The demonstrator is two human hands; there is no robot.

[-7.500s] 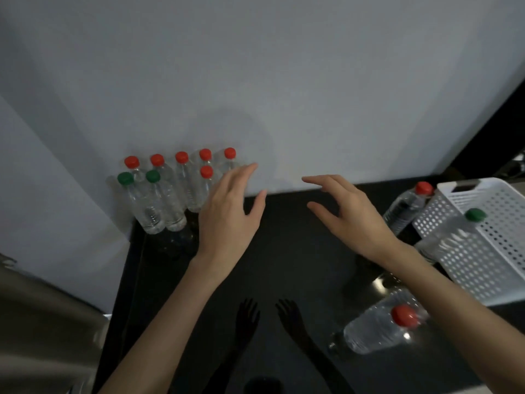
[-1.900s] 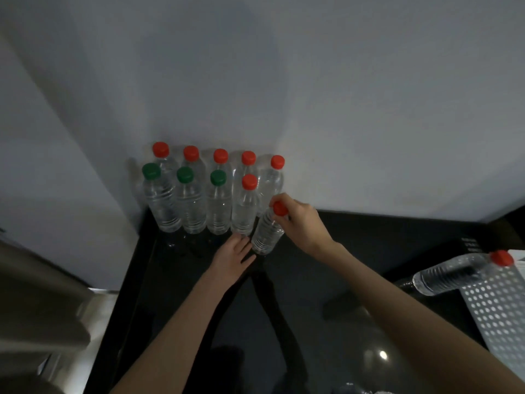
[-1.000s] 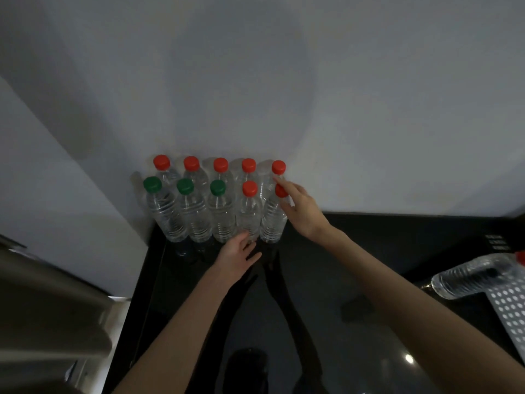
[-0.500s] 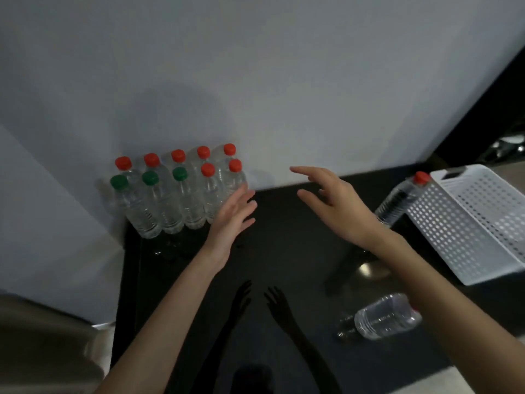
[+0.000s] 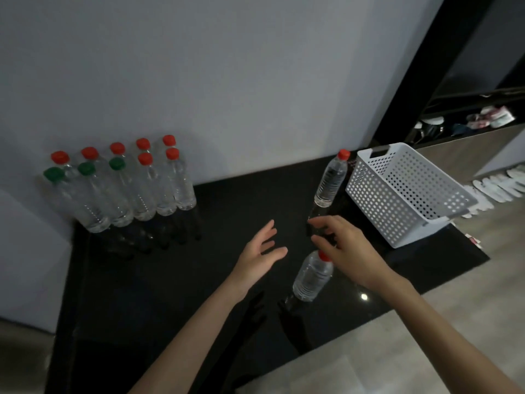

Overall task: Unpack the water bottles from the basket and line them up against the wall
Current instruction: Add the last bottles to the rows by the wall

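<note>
While ten water bottles [image 5: 142,183] stand in two rows against the wall [image 5: 227,81], both hands hover over the dark surface [image 5: 170,280]. The left hand [image 5: 260,258] has fingers spread, empty. The right hand [image 5: 345,255], fingers loosely curled apart, hangs above a near upright bottle [image 5: 312,275]. Another bottle [image 5: 331,180] stands beside the white basket [image 5: 403,194].

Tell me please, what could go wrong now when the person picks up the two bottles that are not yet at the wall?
1. The right hand hovers open just above the near bottle, which stands close to the counter's front edge; a clumsy touch might tip it off.
2. The bottle beside the basket stands upright and narrow; a passing arm could topple it.
3. The bottles at the wall stand packed; pushing another in might knock some over.
</note>
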